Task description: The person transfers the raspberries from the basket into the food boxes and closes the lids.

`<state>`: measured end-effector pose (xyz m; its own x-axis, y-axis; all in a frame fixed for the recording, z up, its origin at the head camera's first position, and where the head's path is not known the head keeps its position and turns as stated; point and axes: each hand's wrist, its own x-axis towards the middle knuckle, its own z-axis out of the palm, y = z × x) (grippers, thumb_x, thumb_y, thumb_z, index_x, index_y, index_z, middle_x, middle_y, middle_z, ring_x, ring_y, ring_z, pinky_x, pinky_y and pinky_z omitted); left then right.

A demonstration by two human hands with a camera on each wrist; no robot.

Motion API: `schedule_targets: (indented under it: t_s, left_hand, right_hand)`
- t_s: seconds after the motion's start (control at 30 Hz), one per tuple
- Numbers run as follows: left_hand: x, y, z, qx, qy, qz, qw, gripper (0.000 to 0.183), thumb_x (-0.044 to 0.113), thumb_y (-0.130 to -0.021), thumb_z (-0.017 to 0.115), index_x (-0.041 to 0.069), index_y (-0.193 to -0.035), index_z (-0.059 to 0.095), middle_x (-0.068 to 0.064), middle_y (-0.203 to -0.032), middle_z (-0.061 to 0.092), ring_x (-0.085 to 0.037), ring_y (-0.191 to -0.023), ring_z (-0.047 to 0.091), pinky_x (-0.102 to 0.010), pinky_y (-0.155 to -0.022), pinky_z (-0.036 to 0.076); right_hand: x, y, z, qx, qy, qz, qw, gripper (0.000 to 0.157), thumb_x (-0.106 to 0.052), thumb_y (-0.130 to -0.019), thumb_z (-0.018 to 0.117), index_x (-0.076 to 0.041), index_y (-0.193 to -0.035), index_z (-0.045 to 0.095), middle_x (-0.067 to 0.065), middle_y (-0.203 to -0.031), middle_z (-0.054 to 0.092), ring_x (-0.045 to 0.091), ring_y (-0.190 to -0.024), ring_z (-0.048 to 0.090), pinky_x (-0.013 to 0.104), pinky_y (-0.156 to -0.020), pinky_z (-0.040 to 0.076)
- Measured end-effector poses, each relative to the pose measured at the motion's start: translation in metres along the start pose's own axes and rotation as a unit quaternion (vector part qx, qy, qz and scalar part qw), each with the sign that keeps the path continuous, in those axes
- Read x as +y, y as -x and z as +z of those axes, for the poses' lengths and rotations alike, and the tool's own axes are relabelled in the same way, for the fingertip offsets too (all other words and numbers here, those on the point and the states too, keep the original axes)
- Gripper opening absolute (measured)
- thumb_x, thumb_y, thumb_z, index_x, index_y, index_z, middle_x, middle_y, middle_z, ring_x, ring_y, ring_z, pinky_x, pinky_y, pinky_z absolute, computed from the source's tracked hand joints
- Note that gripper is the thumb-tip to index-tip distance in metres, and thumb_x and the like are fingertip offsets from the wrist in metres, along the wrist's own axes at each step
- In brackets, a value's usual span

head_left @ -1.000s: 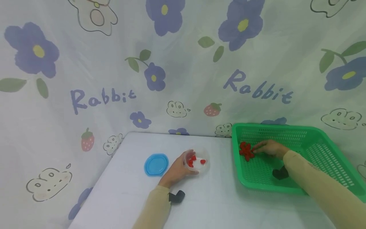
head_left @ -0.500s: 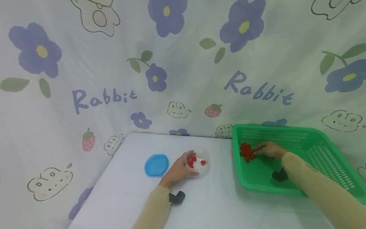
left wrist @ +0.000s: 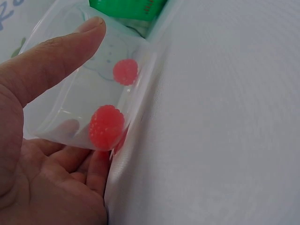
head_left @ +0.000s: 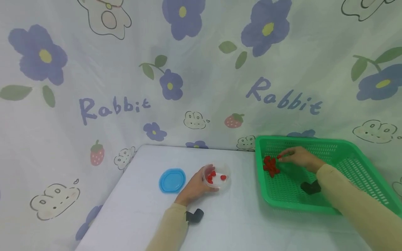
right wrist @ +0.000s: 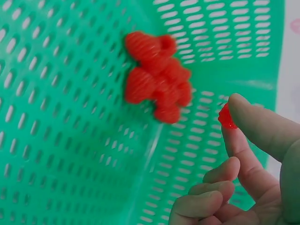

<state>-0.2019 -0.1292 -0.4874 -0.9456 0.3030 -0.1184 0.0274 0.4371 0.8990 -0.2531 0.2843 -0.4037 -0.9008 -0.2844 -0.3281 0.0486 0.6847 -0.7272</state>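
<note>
My left hand grips a clear plastic tub from its left side, thumb and fingers round the wall. Inside the tub lie several raspberries, seen through the wall in the left wrist view. Over the green basket, my right hand pinches one raspberry between thumb and index finger, its other fingers curled loosely. Beside that hand, a pile of raspberries sits in the basket's left end.
The green plastic basket has perforated walls and stands at the table's right. Left of the tub lies a blue lid on the white table. A patterned curtain hangs behind the table.
My right hand has risen a little from beside the pile, with one raspberry now showing between its fingertips. The left hand and the tub have stayed put.
</note>
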Motion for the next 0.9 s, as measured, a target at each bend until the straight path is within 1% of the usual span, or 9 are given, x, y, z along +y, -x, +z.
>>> schedule_targets:
  t_s: [0.17,0.33,0.43,0.53,0.67,0.8,0.9]
  left_hand:
    - [0.000,0.001,-0.001,-0.001,0.002,0.001,1.0000,0.093,0.023,-0.079,0.087,0.023,-0.156,0.035,0.008,-0.152,0.048,-0.021,-0.145,0.037,-0.054,-0.116,0.032]
    - [-0.001,0.001,-0.001,-0.002,0.001,0.003,1.0000,0.093,0.023,-0.079,0.087,0.022,-0.156,0.035,0.006,-0.152,0.047,-0.023,-0.145,0.037,-0.055,-0.115,0.033]
    - [-0.002,0.001,-0.001,-0.001,0.002,0.005,1.0000,0.093,0.024,-0.079,0.087,0.022,-0.156,0.035,0.006,-0.152,0.048,-0.023,-0.145,0.037,-0.055,-0.115,0.033]
    - [-0.003,0.001,-0.001,0.000,0.007,0.006,1.0000,0.092,0.024,-0.080,0.087,0.022,-0.156,0.036,0.005,-0.152,0.048,-0.023,-0.145,0.037,-0.055,-0.116,0.032]
    - [-0.003,0.001,-0.001,-0.002,0.013,0.011,0.9999,0.091,0.023,-0.080,0.087,0.021,-0.156,0.036,0.004,-0.152,0.048,-0.024,-0.145,0.036,-0.056,-0.116,0.030]
    - [-0.002,0.001,-0.001,-0.002,0.012,0.009,0.9999,0.091,0.024,-0.080,0.087,0.022,-0.156,0.036,0.005,-0.152,0.048,-0.023,-0.145,0.037,-0.055,-0.116,0.031]
    - [-0.003,0.000,-0.001,-0.005,0.011,0.007,0.9999,0.092,0.025,-0.080,0.087,0.022,-0.156,0.035,0.006,-0.152,0.047,-0.022,-0.145,0.037,-0.054,-0.117,0.031]
  right_hand:
    - [-0.012,0.010,0.001,0.007,-0.013,-0.006,1.000,0.058,-0.038,-0.098,0.064,0.002,-0.139,0.053,0.038,-0.149,0.032,0.056,-0.131,0.038,0.067,-0.100,0.041]
    - [-0.023,0.020,0.007,0.017,-0.033,-0.022,0.999,0.061,-0.042,-0.096,0.066,-0.002,-0.140,0.055,0.034,-0.148,0.037,0.052,-0.131,0.039,0.067,-0.100,0.041]
    - [-0.031,0.026,0.011,0.024,-0.043,-0.035,0.998,0.059,-0.042,-0.095,0.068,-0.003,-0.139,0.057,0.031,-0.146,0.040,0.047,-0.128,0.043,0.063,-0.098,0.043]
    - [-0.041,0.032,0.015,0.032,-0.043,-0.046,0.997,0.057,-0.040,-0.095,0.069,-0.003,-0.136,0.059,0.024,-0.138,0.049,0.038,-0.119,0.049,0.052,-0.091,0.048]
    - [-0.053,0.038,0.020,0.041,-0.046,-0.055,0.997,0.052,-0.037,-0.095,0.070,-0.003,-0.133,0.061,0.016,-0.124,0.056,0.030,-0.108,0.050,0.039,-0.083,0.047]
    - [-0.062,0.044,0.025,0.047,-0.057,-0.066,0.995,0.050,-0.036,-0.093,0.072,-0.004,-0.131,0.063,0.012,-0.109,0.057,0.030,-0.102,0.049,0.037,-0.080,0.045]
    - [-0.068,0.048,0.029,0.047,-0.070,-0.080,0.993,0.049,-0.035,-0.093,0.072,-0.004,-0.130,0.064,0.010,-0.099,0.055,0.028,-0.096,0.049,0.037,-0.078,0.045]
